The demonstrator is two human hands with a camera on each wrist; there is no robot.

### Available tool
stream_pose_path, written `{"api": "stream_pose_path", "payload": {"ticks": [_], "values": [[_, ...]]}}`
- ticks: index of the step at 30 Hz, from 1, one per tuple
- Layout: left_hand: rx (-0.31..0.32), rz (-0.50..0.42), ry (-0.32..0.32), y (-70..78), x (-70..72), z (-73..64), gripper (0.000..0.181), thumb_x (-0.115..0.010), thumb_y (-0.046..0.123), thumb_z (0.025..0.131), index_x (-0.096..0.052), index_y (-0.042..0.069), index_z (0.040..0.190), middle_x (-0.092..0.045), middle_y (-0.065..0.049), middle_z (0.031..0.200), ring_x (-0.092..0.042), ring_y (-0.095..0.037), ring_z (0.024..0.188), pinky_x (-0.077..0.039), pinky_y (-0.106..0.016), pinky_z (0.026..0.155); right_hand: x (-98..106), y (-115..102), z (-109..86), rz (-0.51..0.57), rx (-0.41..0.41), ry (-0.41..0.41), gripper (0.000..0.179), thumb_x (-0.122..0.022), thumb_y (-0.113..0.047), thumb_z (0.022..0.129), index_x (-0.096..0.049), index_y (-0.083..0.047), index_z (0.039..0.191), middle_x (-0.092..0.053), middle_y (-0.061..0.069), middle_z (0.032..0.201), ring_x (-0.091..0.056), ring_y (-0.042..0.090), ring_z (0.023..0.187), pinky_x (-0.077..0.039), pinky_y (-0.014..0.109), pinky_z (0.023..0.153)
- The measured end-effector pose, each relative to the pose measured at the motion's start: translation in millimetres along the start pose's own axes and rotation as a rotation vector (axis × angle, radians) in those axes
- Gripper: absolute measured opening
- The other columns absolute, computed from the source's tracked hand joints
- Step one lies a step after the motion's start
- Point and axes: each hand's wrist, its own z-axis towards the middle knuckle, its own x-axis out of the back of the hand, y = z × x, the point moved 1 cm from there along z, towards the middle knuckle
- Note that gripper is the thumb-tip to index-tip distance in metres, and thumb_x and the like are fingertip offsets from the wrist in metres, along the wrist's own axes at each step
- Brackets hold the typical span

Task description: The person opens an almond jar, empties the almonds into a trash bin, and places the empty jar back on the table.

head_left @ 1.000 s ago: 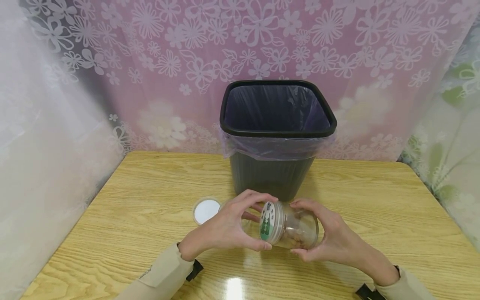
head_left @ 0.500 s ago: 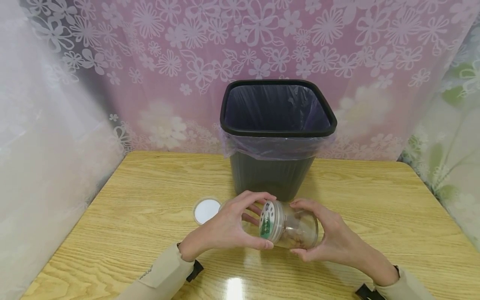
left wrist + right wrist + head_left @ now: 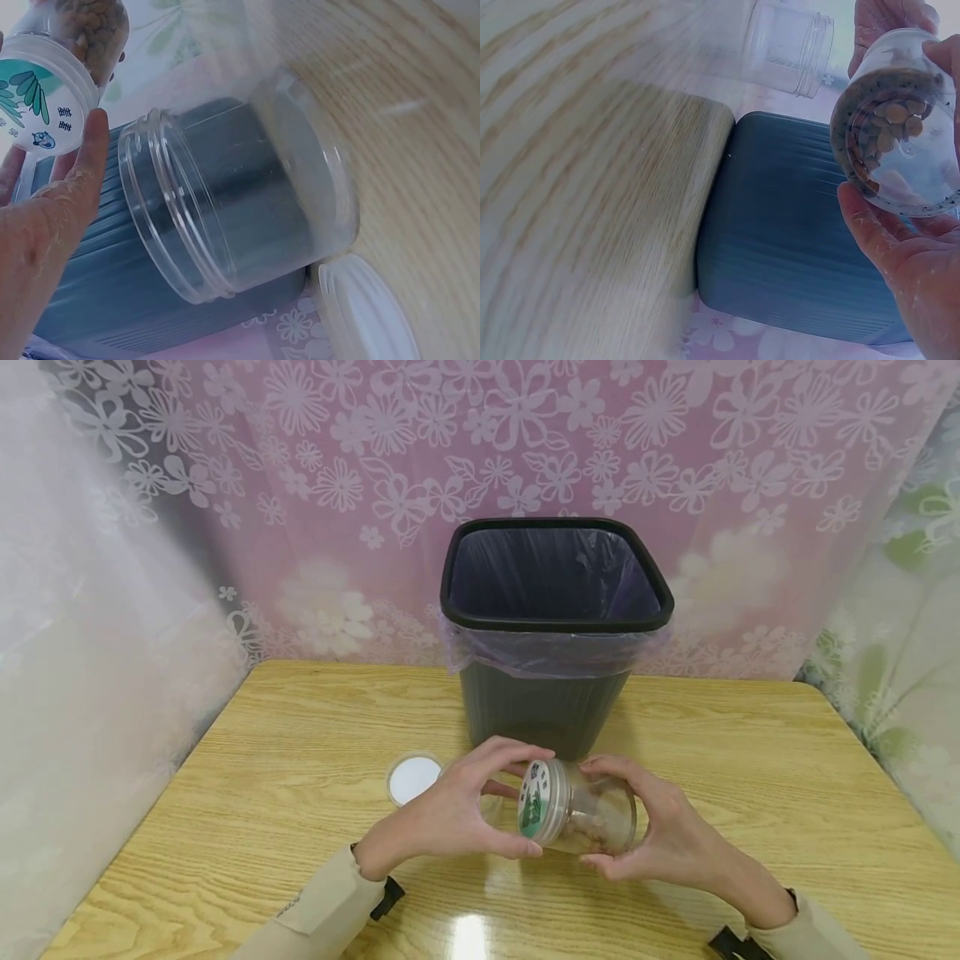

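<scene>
A clear jar lies on its side in the air between the two hands, above the table. Its screw lid has a white and green printed label and faces left. My left hand grips the lid's edge, thumb below and fingers above. The jar's body is held near its base by my right hand. Brown disc-like pieces show through the jar's bottom in the right wrist view. Behind the left hand stands a second clear jar, lidless and with nothing visible inside, mostly hidden in the head view.
A dark bin with a purplish liner stands at the table's back, just beyond the hands. Left of the hands, a round lid with a white inner face lies on the wooden table. Flowered curtains surround the table.
The lid's printed label appears slightly turned under my left hand, whose thumb has shifted a little. My right hand and the jar's body stay nearly in place.
</scene>
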Motion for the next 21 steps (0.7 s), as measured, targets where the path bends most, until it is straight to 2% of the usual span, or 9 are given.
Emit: {"api": "stream_pose_path", "payload": {"ticks": [7, 14, 21], "values": [[-0.063, 0.031, 0.002, 2.9, 1.7, -1.9, 0.087, -0.091, 0.018, 0.075, -0.048, 0.030, 0.150, -0.045, 0.004, 0.148, -0.056, -0.015, 0.130, -0.055, -0.028, 0.103, 0.1, -1.8, 0.0, 0.017, -0.032, -0.012, 0.094, -0.099, -0.023, 0.062, -0.051, -0.004, 0.140, -0.061, 0.007, 0.133, -0.061, 0.004, 0.113, -0.050, 0.011, 0.094], [-0.131, 0.063, 0.011, 2.7, 2.7, -2.7, 0.083, -0.089, 0.016, 0.077, -0.049, 0.022, 0.150, -0.044, -0.004, 0.150, -0.050, -0.016, 0.137, -0.055, -0.029, 0.103, 0.3, -2.3, -0.3, 0.021, -0.041, -0.011, 0.094, -0.100, -0.023, 0.061, -0.051, -0.005, 0.140, -0.061, 0.006, 0.133, -0.062, 0.004, 0.112, -0.052, 0.011, 0.092], [-0.138, 0.058, 0.005, 2.2, 3.1, -2.4, 0.082, -0.089, 0.016, 0.076, -0.051, 0.022, 0.148, -0.045, -0.004, 0.149, -0.051, -0.016, 0.136, -0.055, -0.029, 0.103, 0.6, -2.5, -0.3, 0.027, -0.043, -0.011, 0.093, -0.100, -0.022, 0.061, -0.052, -0.006, 0.140, -0.061, 0.006, 0.133, -0.062, 0.004, 0.113, -0.052, 0.012, 0.093]]}}
